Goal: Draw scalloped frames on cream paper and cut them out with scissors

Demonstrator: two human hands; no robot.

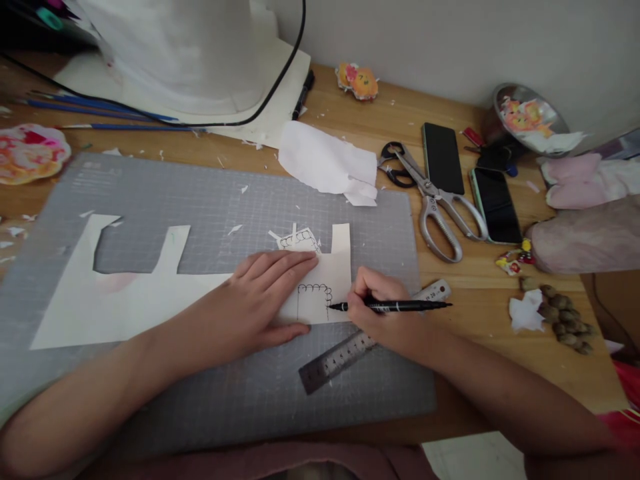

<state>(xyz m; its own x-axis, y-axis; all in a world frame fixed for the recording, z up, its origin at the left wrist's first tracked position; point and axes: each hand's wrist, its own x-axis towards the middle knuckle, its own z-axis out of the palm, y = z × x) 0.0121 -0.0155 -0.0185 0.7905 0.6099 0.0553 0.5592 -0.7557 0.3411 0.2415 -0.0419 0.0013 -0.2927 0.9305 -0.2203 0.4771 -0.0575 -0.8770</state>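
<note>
- White paper (150, 293) lies flat on the gray cutting mat (240, 407), from its left part to the middle; the upper edge has large pieces cut out.
- At the far left is a dish (33, 155) with red and orange paint, and to the right of it some thin blue brushes (140, 127) lie on the wooden table (480, 293).
- The left hand (273, 287) rests flat on the paper, with fingers extended, the thumb spread apart, and nothing grasped.
- Just beyond its fingertips is a small paper piece (296, 238) with scalloped black lines; its lower part is hidden.
- To the right of this hand, near the lower edge of the paper, a black outline (313, 288) is drawn, with scallops along its top and right side.
- A metal ruler (333, 363) lies slantwise and passes below the right hand.
- The right hand (377, 300) is closed around a black pen (410, 306). The tip is at the right side of the outline; whether it touches, I cannot tell.
- Farther right are silver scissors (437, 197), two phones (443, 159) and a metal bowl (493, 123) holding painted pieces.
</note>
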